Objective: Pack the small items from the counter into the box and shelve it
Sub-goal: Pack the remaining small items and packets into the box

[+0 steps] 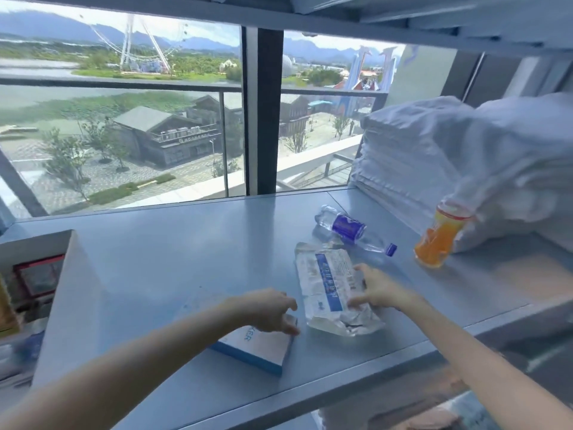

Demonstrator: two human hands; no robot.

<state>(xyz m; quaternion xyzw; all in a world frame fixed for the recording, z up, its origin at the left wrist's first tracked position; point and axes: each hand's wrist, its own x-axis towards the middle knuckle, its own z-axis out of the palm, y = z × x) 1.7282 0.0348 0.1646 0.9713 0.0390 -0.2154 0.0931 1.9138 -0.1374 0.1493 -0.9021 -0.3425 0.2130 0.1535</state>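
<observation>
Grey-blue metal counter runs under the window in the head view, and the things to pack lie toward its right half. The left hand has its fingers curled over the far corner of a small box, blue and white, which sits close to the front edge. The right hand lies on a crinkled plastic packet, thumb and forefinger spread wide along its right side; blur makes it impossible to tell whether it pinches the packet or only presses it. Beyond the packet a water bottle lies on its side, and a juice bottle leans against a stack of white linen. A big box stands open at the far left, probably the one to fill.

The risks: a corner grip could let the small box swing and slip off the edge. The slick packet may slide out of a loose hold. Sweeping an arm back could roll the water bottle or tip the leaning juice bottle.
</observation>
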